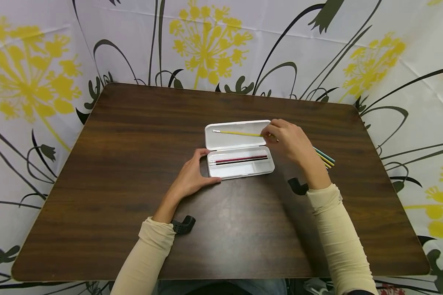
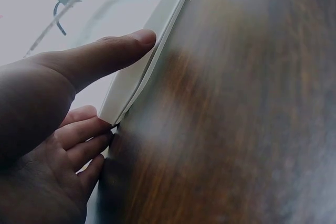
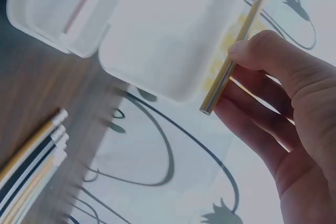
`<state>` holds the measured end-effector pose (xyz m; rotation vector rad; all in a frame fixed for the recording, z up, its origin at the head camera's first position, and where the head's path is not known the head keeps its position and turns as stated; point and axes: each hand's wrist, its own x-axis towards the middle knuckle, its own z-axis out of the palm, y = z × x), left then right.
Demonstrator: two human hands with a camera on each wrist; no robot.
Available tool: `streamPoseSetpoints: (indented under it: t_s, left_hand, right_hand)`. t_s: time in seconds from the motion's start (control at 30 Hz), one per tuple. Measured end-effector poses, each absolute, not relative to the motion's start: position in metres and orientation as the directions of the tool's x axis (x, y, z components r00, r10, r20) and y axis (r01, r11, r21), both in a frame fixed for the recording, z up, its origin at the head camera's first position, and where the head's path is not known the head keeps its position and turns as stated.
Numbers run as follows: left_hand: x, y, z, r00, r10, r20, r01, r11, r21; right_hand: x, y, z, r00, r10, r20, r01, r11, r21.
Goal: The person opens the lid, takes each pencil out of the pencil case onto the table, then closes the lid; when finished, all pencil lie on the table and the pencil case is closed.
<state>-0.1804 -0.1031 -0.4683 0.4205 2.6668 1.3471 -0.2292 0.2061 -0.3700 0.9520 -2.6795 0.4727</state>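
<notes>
A white pencil case (image 1: pixel 243 174) lies unfolded on the table, its lid (image 1: pixel 236 143) tipped back. Inside the tray are a red pencil (image 1: pixel 240 158) and a black pencil (image 1: pixel 243 161), side by side. My left hand (image 1: pixel 190 176) holds the case's left end, thumb on the front wall (image 2: pixel 128 85) and fingers round the end. Above the lid, my right hand (image 1: pixel 288 139) pinches a yellow pencil (image 1: pixel 236 133) between thumb and fingers near one end. Its white eraser end points left. The right wrist view shows the pencil's (image 3: pixel 212 95) near end protruding past the fingers.
Several loose pencils (image 1: pixel 326 159) lie in a bundle on the table, right of the case and partly behind my right forearm. The brown wooden table (image 1: pixel 133 131) meets a flower-patterned cloth (image 1: pixel 133 41) at its far edge.
</notes>
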Motion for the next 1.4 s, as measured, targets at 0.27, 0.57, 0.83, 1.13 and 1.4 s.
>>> streamPoseSetpoints:
  t_s: [0.27, 0.57, 0.83, 1.13, 1.4]
  left_hand:
    - [-0.179, -0.102, -0.47, -0.953, 0.303, 0.002, 0.181, 0.566, 0.804]
    - [-0.181, -0.103, -0.465, -0.954, 0.3, 0.017, 0.193, 0.569, 0.799]
    - [-0.181, -0.103, -0.465, -0.957, 0.29, 0.005, 0.179, 0.579, 0.795]
    - [-0.18, -0.101, -0.468, -0.955, 0.297, 0.005, 0.18, 0.564, 0.806]
    - [-0.18, -0.101, -0.467, -0.955, 0.297, 0.013, 0.185, 0.56, 0.807]
  right_hand:
    - [-0.218, 0.267, -0.359, -0.83, -0.42, 0.368, -0.529, 0.803, -0.275]
    - [-0.19, 0.358, -0.361, -0.916, -0.242, 0.321, -0.33, 0.908, -0.258]
    - [-0.189, 0.365, -0.384, -0.952, -0.233, 0.197, -0.282, 0.917, -0.283]
    - [-0.19, 0.353, -0.419, -0.964, -0.261, 0.05, -0.263, 0.915, -0.305]
    - [-0.189, 0.349, -0.429, -0.962, -0.268, 0.045, -0.27, 0.92, -0.283]
